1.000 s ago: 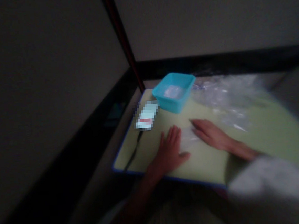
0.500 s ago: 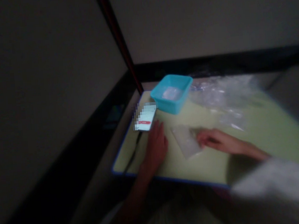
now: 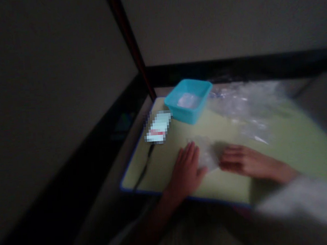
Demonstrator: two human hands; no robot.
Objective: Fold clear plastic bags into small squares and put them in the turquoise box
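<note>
A small clear plastic bag [image 3: 207, 155] lies flat on the pale yellow-green table [image 3: 290, 154], between my two hands. My left hand [image 3: 187, 169] rests palm down with its fingers stretched out over the bag's left edge. At the bag's right edge is my right hand [image 3: 240, 160], its fingers extended side by side and bent a little, with no object seen in them. The picture is dim and blurred, so whether the right fingertips touch the plastic is unclear.
Behind the hands stands a turquoise plastic basket [image 3: 184, 115] with whitish packets [image 3: 188, 100] inside. A lit phone [image 3: 159, 126] lies at the left, with a dark strap or cable [image 3: 146, 167] below it. Crumpled clear plastic bags [image 3: 241, 101] spread along the back right.
My left hand has moved right, from beside the phone onto the bag's left edge. The right hand's fingers have straightened from a more curled pose at the bag's right edge.
</note>
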